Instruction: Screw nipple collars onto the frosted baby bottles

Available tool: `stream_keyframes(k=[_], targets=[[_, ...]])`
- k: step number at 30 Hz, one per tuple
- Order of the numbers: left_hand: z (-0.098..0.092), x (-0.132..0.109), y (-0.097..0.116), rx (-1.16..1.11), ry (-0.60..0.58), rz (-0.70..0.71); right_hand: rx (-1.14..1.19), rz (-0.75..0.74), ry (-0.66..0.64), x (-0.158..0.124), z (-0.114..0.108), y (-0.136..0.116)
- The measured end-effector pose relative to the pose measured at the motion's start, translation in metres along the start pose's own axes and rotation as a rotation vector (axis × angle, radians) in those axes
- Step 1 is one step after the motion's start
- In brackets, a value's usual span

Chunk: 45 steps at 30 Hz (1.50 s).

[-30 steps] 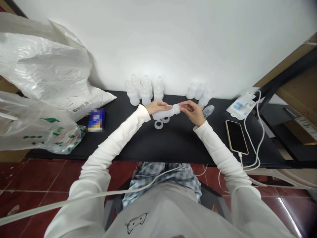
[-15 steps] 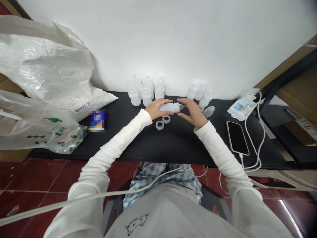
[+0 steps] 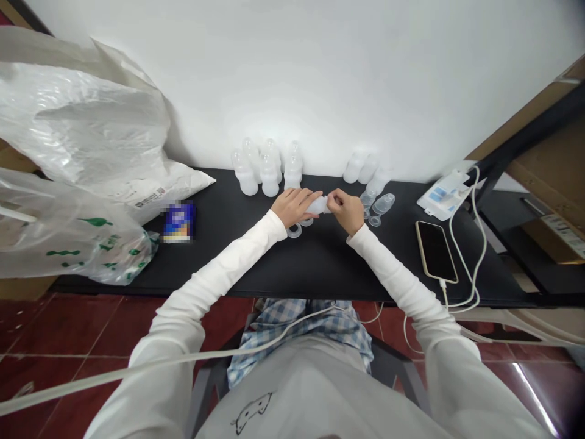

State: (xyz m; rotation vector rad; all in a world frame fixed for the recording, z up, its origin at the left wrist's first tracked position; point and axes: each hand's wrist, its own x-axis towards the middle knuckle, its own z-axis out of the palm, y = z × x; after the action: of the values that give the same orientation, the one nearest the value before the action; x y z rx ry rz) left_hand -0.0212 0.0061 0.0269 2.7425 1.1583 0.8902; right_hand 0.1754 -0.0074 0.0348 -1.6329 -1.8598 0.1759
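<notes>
My left hand (image 3: 295,207) is wrapped over a white plastic squeeze bottle (image 3: 317,206), which lies on its side above the table with its neck toward the right. My right hand (image 3: 346,211) is closed at the neck end, its fingers curled around the clear tip and hiding it. Just below my left hand lie two clear rings (image 3: 294,231), partly covered by the hand. To the right of my right hand are clear domed caps (image 3: 384,203) and small clear round parts (image 3: 375,221).
Several capped white bottles (image 3: 269,174) stand by the wall, and uncapped bottle bodies (image 3: 367,169) stand farther right. A phone (image 3: 436,251) with a charging cable and a white power strip (image 3: 445,195) are at right. Plastic bags (image 3: 82,134) and a blue packet (image 3: 179,222) occupy the left.
My right hand has gone from open around the clear tip to closed at the bottle's neck. My left hand has shifted slightly right and covers more of the bottle and rings.
</notes>
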Motion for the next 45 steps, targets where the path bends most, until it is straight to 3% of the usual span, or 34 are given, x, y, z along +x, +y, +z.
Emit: stream_keyframes(k=[3,6,10,15,18,21,27,31,34,40,42,45], targets=[[0.001,0.0,0.003,0.007,0.03,-0.025,0.014,-0.003,-0.045,0.005,-0.008,-0.003],[-0.002,-0.002,0.003,0.019,0.079,-0.063,0.05,-0.132,-0.088,0.021,-0.022,0.014],[-0.009,-0.015,-0.007,0.05,0.148,-0.164,-0.27,-0.088,0.132,0.036,-0.04,0.061],[-0.017,-0.034,-0.026,0.087,0.213,-0.254,-0.45,-0.044,-0.007,0.032,-0.051,0.095],[-0.02,-0.039,-0.036,0.151,0.233,-0.238,-0.415,-0.058,0.036,0.028,-0.057,0.087],[-0.022,-0.038,-0.042,0.182,0.218,-0.188,-0.213,-0.174,0.069,0.027,-0.06,0.067],[-0.017,-0.021,-0.037,0.105,0.166,-0.107,0.232,-0.414,-0.048,0.026,-0.045,0.031],[-0.017,-0.007,-0.027,-0.011,0.124,-0.067,0.503,-0.445,-0.134,0.022,-0.029,0.024],[-0.023,0.002,-0.025,-0.184,0.026,-0.105,0.624,-0.425,-0.151,0.017,-0.02,0.028],[-0.031,0.019,-0.027,-0.652,-0.282,-0.302,0.597,-0.364,-0.04,0.008,-0.008,0.033],[-0.027,0.023,-0.022,-0.625,-0.292,-0.288,0.476,-0.325,0.029,0.007,-0.003,0.028],[-0.018,0.025,-0.012,-0.37,-0.203,-0.167,0.359,-0.172,0.121,0.007,0.005,0.016]])
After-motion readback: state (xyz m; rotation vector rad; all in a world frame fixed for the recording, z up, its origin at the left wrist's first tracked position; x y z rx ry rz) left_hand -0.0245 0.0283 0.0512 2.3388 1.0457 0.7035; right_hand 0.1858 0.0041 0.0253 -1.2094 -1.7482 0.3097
